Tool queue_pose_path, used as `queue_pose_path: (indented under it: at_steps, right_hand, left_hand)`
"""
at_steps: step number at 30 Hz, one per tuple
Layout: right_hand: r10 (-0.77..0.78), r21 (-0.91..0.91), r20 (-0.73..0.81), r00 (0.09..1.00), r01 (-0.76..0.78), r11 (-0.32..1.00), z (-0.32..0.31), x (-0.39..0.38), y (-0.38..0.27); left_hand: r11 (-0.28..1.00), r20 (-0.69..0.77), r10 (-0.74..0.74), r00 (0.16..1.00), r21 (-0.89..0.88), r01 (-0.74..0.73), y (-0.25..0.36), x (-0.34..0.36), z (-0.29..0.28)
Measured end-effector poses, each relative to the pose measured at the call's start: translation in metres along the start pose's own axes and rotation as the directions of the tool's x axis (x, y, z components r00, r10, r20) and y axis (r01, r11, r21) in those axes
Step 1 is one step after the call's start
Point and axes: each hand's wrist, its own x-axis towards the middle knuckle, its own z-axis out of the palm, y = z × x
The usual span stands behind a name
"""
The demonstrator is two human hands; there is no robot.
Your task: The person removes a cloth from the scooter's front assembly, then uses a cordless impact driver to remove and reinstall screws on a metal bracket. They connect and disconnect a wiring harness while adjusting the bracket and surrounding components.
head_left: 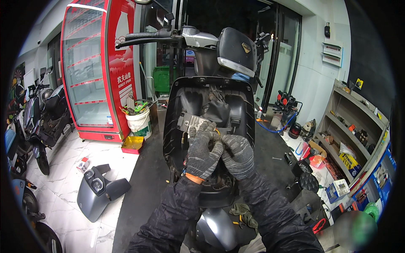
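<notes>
Though it's partly covered, the metal unit (193, 122) looks silvery-grey.

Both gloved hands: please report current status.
Left hand at silver metal part; right hand close beside left. Black scooter shell behind both. Gloves hide any grip.

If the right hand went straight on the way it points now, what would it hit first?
Probably the gloved left hand, lying just ahead of the right hand toward the picture's upper left; depth there is hard to judge.
</notes>
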Motion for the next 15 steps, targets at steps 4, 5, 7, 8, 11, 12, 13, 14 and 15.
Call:
queue_pose_path:
  at_steps: [4, 5, 7, 8, 11, 12, 13, 14, 15]
  right_hand:
    - [-0.053, -0.015, -0.048, 0.997, 0.052, 0.999, 0.009, 0.001, 0.002]
    - [-0.058, -0.012, -0.018, 0.998, 0.057, 0.998, 0.01, 0.003, 0.004]
    - [-0.102, -0.012, -0.014, 0.995, 0.102, 0.995, 0.01, 0.004, 0.007]
    - [-0.058, -0.022, 0.033, 0.998, 0.059, 0.998, 0.007, 0.004, 0.01]
    - [0.102, -0.009, 0.003, 0.995, -0.102, 0.995, -0.004, -0.002, 0.016]
    - [0.24, 0.029, -0.072, 0.968, -0.238, 0.971, -0.007, -0.006, 0.017]
    - [0.371, 0.054, -0.141, 0.918, -0.367, 0.929, -0.01, -0.011, 0.017]
    - [0.557, 0.235, -0.13, 0.82, -0.52, 0.821, -0.012, -0.014, 0.02]
    - [0.638, 0.206, -0.126, 0.759, -0.61, 0.766, -0.015, -0.017, 0.022]
  left_hand:
    - [0.962, 0.015, -0.141, 0.99, -0.232, 0.141, 0.0, 0.0, 0.001]
    - [0.984, 0.001, -0.096, 0.995, -0.152, 0.095, 0.001, 0.0, 0.0]
    - [0.999, -0.023, -0.013, 1.0, -0.035, 0.012, 0.003, 0.001, -0.001]
    - [1.0, -0.035, 0.024, 0.999, -0.002, -0.024, 0.004, 0.002, -0.002]
    - [0.975, -0.015, 0.142, 0.99, 0.176, -0.137, 0.007, 0.003, -0.005]
    - [0.951, -0.005, 0.196, 0.981, 0.246, -0.188, 0.008, 0.003, -0.006]
    - [0.933, 0.026, 0.193, 0.981, 0.305, -0.192, 0.008, 0.003, -0.006]
    - [0.909, 0.046, 0.205, 0.978, 0.361, -0.208, 0.009, 0.002, -0.005]
    - [0.88, 0.062, 0.217, 0.974, 0.419, -0.222, 0.009, 0.002, -0.004]
